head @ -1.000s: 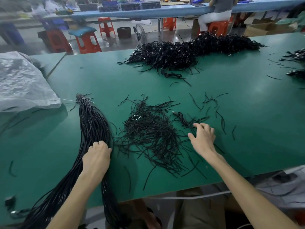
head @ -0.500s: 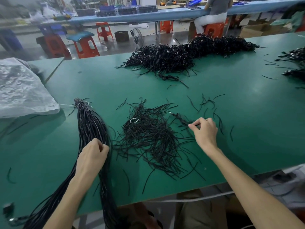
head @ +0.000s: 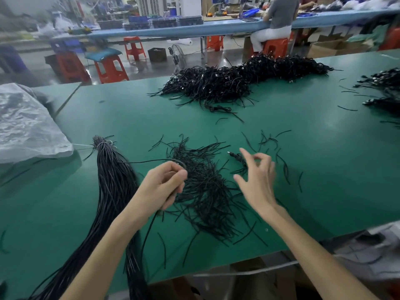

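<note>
A green work table [head: 313, 180] under black wire: a tied bundle of long cables [head: 112, 180] at left runs off the near edge, a loose heap of short ties [head: 203, 191] lies mid-table, and a pile of coiled cables [head: 238, 83] lines the far edge. A crumpled plastic bag [head: 26, 126] lies far left.

On the bench [head: 303, 169], a cable bundle [head: 112, 180] runs down the lower left. A tie heap [head: 205, 191] lies centre, a bag [head: 26, 126] left, a cable pile [head: 238, 83] behind.

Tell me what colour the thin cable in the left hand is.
Black; the thin cable shows best in the head view.
</note>
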Demonstrator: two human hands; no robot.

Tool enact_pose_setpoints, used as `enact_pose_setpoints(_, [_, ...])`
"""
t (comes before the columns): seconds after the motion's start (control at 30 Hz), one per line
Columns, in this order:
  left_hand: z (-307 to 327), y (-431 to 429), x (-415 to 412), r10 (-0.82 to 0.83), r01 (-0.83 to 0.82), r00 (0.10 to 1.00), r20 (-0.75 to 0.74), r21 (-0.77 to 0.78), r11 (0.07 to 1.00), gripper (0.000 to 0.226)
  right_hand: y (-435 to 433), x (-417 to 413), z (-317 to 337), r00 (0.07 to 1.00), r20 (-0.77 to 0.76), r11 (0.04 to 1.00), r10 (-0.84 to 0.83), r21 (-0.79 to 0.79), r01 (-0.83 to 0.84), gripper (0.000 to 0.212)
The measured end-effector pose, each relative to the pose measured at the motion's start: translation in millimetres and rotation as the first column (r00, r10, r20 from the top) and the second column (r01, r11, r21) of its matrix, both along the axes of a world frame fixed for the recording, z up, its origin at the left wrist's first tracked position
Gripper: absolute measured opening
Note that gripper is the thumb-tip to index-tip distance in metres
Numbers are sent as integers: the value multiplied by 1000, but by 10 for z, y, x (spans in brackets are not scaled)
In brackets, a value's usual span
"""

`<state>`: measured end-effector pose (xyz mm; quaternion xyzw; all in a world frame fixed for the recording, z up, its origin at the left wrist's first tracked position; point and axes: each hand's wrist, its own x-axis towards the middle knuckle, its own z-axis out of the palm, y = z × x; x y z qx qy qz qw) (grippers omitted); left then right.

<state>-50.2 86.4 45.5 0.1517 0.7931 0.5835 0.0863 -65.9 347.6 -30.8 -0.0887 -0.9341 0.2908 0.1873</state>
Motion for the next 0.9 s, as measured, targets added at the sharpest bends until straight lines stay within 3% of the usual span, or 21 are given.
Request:
enact_pose_setpoints(0.1, [58, 241, -79, -155, 157, 988, 21, -103, 982, 19, -449, 129, 202, 917, -115, 923, 382, 91, -373, 85])
enact_pose_setpoints(0.2, [69, 324, -134, -177, 178, 984, 19, -147, 973, 25, -637, 190, 241, 836, 21, 834, 548, -91, -545, 72])
enact_pose_setpoints(0.33, [1, 100, -161, -84, 92, 983, 161, -40, 995, 22, -522, 145, 275, 836, 100, 842, 540, -51, -538, 38])
enact_pose_setpoints(0.43, [-102, -165, -107, -254, 265, 912, 322, 10, 964, 29, -465, 99, 264, 869, 55, 870, 491, -91, -485, 38])
enact_pose_setpoints(0.5, [-177, -372, -36, -376, 394, 844, 381, 34, 919, 33, -437, 55, 300, 910, 17, 885, 414, -241, -398, 38])
enact_pose_setpoints(0.6, [-291, -729, 86, -443, 420, 762, 473, 161, 893, 34, -271, -58, 389, 974, -70, 900, 216, -373, -226, 37])
enact_pose_setpoints(0.67, [-349, -894, 128, -372, 307, 795, 479, 211, 928, 36, -133, -117, 418, 986, -61, 910, 154, -380, -166, 36])
enact_pose_setpoints(0.77, [-395, -898, 47, -33, -19, 925, 379, 132, 991, 40, -132, -105, 417, 944, 129, 905, 304, -347, -244, 27])
enact_pose_setpoints(0.83, [-401, -797, -58, 117, -126, 958, 262, 18, 992, 37, -239, -40, 369, 886, 240, 911, 398, -216, -351, 49])
enact_pose_setpoints(0.9, [-401, -650, -130, 78, -60, 988, 129, -139, 988, 33, -373, 36, 355, 878, 229, 900, 421, 17, -436, 74])
